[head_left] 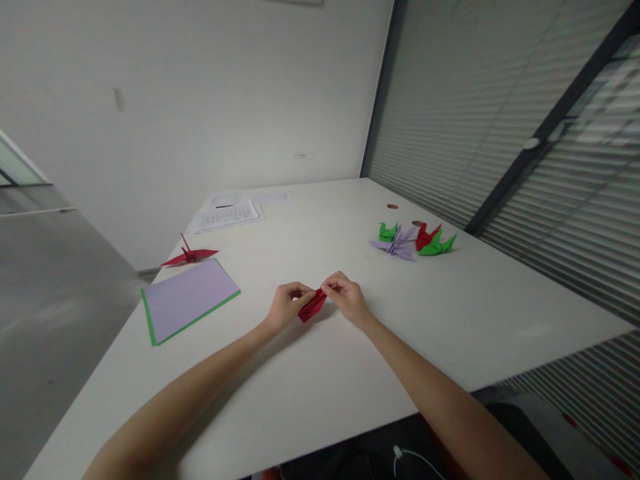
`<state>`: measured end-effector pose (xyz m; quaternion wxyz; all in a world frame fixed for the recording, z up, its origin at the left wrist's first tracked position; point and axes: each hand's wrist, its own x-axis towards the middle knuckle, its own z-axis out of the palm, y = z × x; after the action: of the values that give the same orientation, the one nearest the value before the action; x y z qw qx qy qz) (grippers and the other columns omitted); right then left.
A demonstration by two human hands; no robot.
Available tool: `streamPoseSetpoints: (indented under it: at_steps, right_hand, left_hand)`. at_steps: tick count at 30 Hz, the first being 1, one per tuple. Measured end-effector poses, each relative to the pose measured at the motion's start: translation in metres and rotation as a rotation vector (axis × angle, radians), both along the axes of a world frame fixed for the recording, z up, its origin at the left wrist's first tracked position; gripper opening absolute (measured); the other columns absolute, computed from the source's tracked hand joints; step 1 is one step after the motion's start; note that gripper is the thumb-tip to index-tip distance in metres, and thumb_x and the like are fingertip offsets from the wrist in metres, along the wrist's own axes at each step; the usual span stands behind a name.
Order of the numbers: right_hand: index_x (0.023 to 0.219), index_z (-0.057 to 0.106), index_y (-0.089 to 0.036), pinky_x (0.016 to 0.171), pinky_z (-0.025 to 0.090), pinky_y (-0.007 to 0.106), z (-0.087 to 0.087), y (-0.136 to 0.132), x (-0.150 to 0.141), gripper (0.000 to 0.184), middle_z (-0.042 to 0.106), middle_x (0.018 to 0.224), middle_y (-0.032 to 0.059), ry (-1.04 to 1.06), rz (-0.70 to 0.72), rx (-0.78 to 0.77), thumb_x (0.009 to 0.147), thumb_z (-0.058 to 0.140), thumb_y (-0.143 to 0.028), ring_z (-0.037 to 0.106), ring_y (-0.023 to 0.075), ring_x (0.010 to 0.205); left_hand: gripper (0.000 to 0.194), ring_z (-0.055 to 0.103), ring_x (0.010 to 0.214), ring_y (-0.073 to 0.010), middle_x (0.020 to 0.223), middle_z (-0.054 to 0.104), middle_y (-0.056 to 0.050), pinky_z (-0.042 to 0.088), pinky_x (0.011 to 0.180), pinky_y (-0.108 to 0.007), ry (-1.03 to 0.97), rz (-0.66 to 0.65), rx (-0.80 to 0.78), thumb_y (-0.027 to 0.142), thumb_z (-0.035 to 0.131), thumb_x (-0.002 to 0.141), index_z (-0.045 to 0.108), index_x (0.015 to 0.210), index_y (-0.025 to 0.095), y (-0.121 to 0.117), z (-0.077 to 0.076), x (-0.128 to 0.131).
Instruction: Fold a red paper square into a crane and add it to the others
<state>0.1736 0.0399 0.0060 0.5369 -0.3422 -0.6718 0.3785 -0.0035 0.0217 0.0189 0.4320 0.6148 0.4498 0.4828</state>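
A small piece of folded red paper [312, 307] is held just above the white table, near its middle. My left hand [289, 304] pinches its left upper edge between thumb and fingers. At its upper right corner, the thumb and fingertips of my right hand [347, 297] are closed on it too. The lower part of the paper hangs below my fingers, and part of its upper edge is hidden behind them.
A stack of lilac and green paper sheets [193, 298] lies left, with a red paper crane [189, 255] behind it. Printed papers [227, 217] with a pen rest farther back. Right stand lilac [398, 245], red [425, 236] and green folded cranes [437, 245], near blinds.
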Motion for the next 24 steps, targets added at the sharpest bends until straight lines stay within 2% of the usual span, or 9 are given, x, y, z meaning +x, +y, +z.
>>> streamPoseSetpoints:
  at_steps: [4, 7, 11, 14, 17, 19, 21, 24]
  right_hand:
    - [0.071, 0.063, -0.019, 0.067, 0.044, 0.028, 0.0034, -0.0014, -0.0015, 0.021, 0.056, 0.075, 0.0016, 0.033, 0.014, -0.016, 0.08, 0.064, -0.037, 0.054, 0.0151, 0.074]
    - [0.07, 0.062, -0.018, 0.065, 0.044, 0.028, 0.0038, -0.0007, -0.0011, 0.021, 0.055, 0.074, 0.001, 0.065, -0.01, -0.037, 0.078, 0.065, -0.038, 0.053, 0.0145, 0.071]
    - [0.071, 0.061, -0.018, 0.06, 0.045, 0.026, 0.0036, 0.0014, 0.0012, 0.023, 0.054, 0.073, 0.0001, 0.136, -0.073, -0.109, 0.075, 0.066, -0.04, 0.053, 0.0133, 0.066]
    - [0.072, 0.062, -0.019, 0.061, 0.046, 0.027, 0.0052, 0.0022, 0.0026, 0.024, 0.055, 0.072, -0.0001, 0.157, -0.102, -0.127, 0.074, 0.067, -0.042, 0.054, 0.0135, 0.065]
    - [0.075, 0.062, -0.019, 0.062, 0.047, 0.027, 0.0068, 0.0022, 0.0019, 0.025, 0.058, 0.074, 0.0006, 0.163, -0.101, -0.143, 0.074, 0.067, -0.044, 0.054, 0.0131, 0.065]
    - [0.089, 0.062, -0.021, 0.064, 0.049, 0.028, 0.0067, 0.0019, 0.0002, 0.03, 0.061, 0.083, 0.0015, 0.193, -0.062, -0.181, 0.072, 0.07, -0.044, 0.056, 0.0136, 0.069]
    - [0.104, 0.057, -0.024, 0.068, 0.05, 0.029, 0.0053, 0.0013, -0.002, 0.045, 0.062, 0.093, 0.0028, 0.214, 0.016, -0.229, 0.067, 0.074, -0.043, 0.06, 0.0155, 0.077]
    - [0.109, 0.052, -0.025, 0.071, 0.052, 0.032, 0.0017, -0.0002, -0.0053, 0.055, 0.064, 0.098, 0.0043, 0.17, 0.162, -0.303, 0.064, 0.078, -0.04, 0.063, 0.0169, 0.08]
  left_hand:
    - [0.023, 0.059, 0.061, -0.0148, 0.068, 0.069, -0.006, 0.046, 0.06, -0.027, 0.056, 0.0, 0.041, 0.036, 0.068, 0.074, 0.07, 0.07, 0.014, -0.0024, 0.0034, 0.0005]
    - [0.022, 0.062, 0.07, -0.0158, 0.078, 0.07, -0.007, 0.047, 0.064, -0.027, 0.063, -0.007, 0.075, 0.036, 0.063, 0.079, 0.069, 0.08, 0.015, -0.0039, 0.0029, 0.0017]
    - [0.034, 0.063, 0.083, -0.0172, 0.096, 0.065, -0.006, 0.049, 0.066, -0.026, 0.0, -0.031, 0.12, 0.032, 0.075, 0.069, 0.06, 0.096, 0.018, -0.0049, -0.0016, 0.0029]
    - [0.027, 0.062, 0.074, -0.0148, 0.087, 0.065, -0.004, 0.049, 0.063, -0.026, 0.02, -0.078, 0.095, 0.031, 0.073, 0.07, 0.059, 0.089, 0.017, -0.0045, -0.0045, 0.0027]
    - [0.017, 0.061, 0.071, -0.0137, 0.081, 0.065, -0.004, 0.05, 0.064, -0.026, 0.012, -0.058, 0.077, 0.03, 0.068, 0.075, 0.062, 0.082, 0.016, -0.0029, -0.0047, 0.0021]
    - [0.016, 0.061, 0.07, -0.0137, 0.079, 0.064, -0.004, 0.051, 0.064, -0.027, -0.046, -0.024, 0.061, 0.03, 0.068, 0.074, 0.062, 0.08, 0.016, -0.0014, -0.0042, 0.0017]
    - [0.019, 0.06, 0.068, -0.0135, 0.076, 0.064, -0.003, 0.051, 0.063, -0.027, -0.117, 0.016, 0.038, 0.03, 0.07, 0.072, 0.061, 0.078, 0.015, 0.0, -0.0041, 0.0016]
    - [0.022, 0.06, 0.066, -0.0133, 0.073, 0.063, -0.002, 0.051, 0.061, -0.027, -0.193, 0.059, 0.012, 0.03, 0.074, 0.068, 0.06, 0.076, 0.015, 0.0004, -0.0041, 0.0022]
